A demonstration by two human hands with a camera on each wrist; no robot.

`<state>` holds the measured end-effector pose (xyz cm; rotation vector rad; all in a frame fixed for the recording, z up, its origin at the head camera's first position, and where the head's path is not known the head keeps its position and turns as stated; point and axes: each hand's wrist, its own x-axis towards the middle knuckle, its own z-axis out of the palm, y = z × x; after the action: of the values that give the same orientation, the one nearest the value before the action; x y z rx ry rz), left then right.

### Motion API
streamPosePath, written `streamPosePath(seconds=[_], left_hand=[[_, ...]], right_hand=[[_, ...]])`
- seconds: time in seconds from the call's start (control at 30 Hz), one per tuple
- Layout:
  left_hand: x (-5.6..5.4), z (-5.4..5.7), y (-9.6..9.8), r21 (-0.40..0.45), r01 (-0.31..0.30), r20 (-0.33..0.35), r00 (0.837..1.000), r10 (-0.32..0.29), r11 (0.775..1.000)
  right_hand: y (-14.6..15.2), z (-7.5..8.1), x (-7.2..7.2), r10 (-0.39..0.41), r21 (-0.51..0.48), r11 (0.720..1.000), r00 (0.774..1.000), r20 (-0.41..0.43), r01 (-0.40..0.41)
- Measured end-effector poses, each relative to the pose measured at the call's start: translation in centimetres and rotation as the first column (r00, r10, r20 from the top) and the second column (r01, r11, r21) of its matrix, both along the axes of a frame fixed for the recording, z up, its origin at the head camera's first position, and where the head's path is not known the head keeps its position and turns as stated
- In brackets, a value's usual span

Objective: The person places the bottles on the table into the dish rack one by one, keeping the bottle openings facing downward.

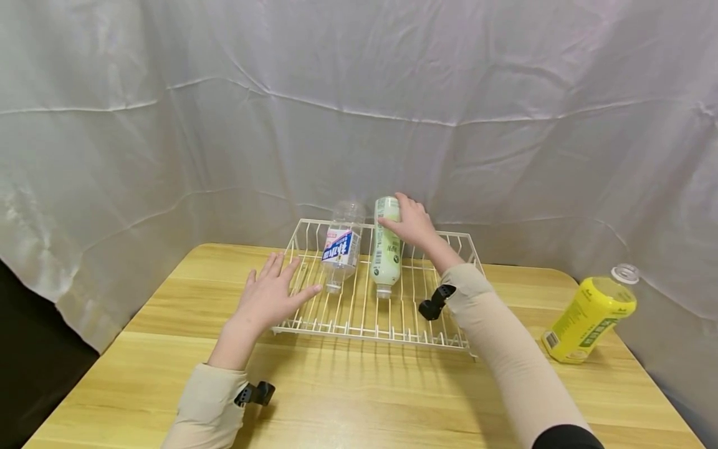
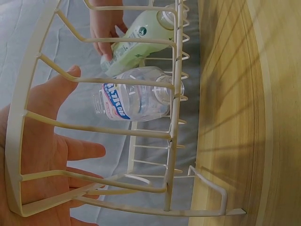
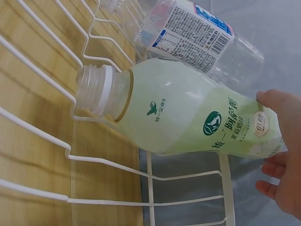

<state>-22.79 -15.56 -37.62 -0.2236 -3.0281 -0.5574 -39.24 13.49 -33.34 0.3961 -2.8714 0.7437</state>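
Note:
A white wire dish rack (image 1: 359, 337) stands on the table with two bottles leaning in it, necks down. My right hand (image 1: 414, 223) holds the pale green plastic bottle (image 1: 387, 255) near its base, thumb on one side and fingers on the other. The green bottle's mouth has no cap, as the right wrist view (image 3: 94, 89) shows. Beside it, to the left, lies a clear plastic bottle (image 1: 342, 249) with a blue, white and pink label. My left hand (image 1: 268, 296) is spread with nothing in it, over the rack's left side near the clear bottle.
A yellow-labelled bottle (image 1: 589, 319) without a cap stands tilted-looking at the table's right side. Grey cloth (image 1: 359, 143) hangs behind the wooden table (image 1: 359, 399). Thin wire prongs line the rack's front and back edges.

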Motion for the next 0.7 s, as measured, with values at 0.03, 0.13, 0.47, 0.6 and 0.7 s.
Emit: streamPosePath(seconds=[0.03, 0.13, 0.47, 0.6, 0.7], left_hand=[[0.0, 0.0, 0.0, 0.002, -0.001, 0.000, 1.000, 0.001, 1.000], [0.0, -0.1, 0.1, 0.007, -0.002, 0.000, 1.000, 0.002, 1.000], [-0.1, -0.1, 0.1, 0.014, -0.002, -0.014, 1.000, 0.003, 1.000], [-0.2, -0.1, 0.1, 0.005, 0.000, -0.021, 1.000, 0.000, 1.000], [-0.2, 0.0, 0.0, -0.003, 0.001, -0.025, 1.000, -0.001, 1.000]], right_hand=[[0.0, 0.1, 0.1, 0.002, 0.007, 1.000, 1.000, -0.004, -0.002], [0.2, 0.4, 0.4, 0.011, 0.025, 1.000, 1.000, -0.023, -0.010], [2.5, 3.1, 2.2, 0.061, 0.029, 0.998, 0.991, -0.122, -0.058], [4.0, 4.4, 3.0, 0.068, 0.022, 0.998, 0.987, -0.147, -0.065], [5.3, 5.2, 3.8, 0.072, 0.019, 0.997, 0.982, -0.177, -0.070]])
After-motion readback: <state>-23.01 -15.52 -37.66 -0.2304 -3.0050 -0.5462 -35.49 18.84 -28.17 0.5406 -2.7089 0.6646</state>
